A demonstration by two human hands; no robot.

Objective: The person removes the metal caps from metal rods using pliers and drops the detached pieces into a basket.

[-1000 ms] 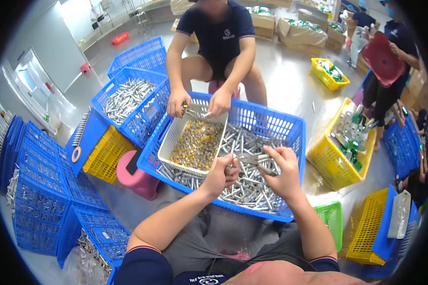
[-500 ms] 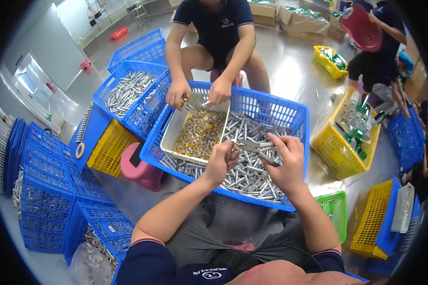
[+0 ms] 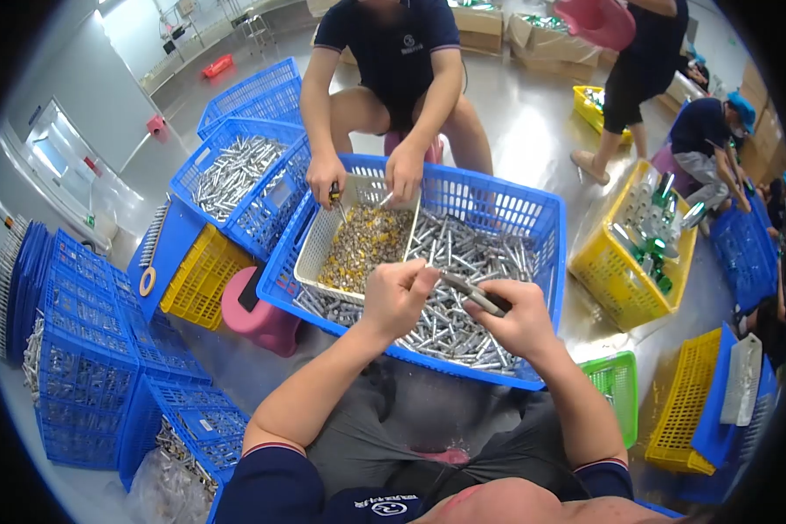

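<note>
My right hand is closed around the handles of a pair of pliers, whose jaws point toward my left hand. My left hand is pinched at the plier tips; whatever lies inside its fingers is hidden. Both hands are above a blue crate full of silver metal tubes. Inside that crate, on the left, sits a white basket with many small yellow and silvery pieces.
Across the crate, a seated co-worker's hands work over the white basket with a yellow-and-black-handled tool. A pink stool and blue crates stand left. At right are a yellow crate of green-and-white parts and a green basket.
The pliers' handles have come together in my right hand, which has moved slightly down and left. My left hand has turned and shifted slightly left. At back right, a person with a pink basin has moved.
</note>
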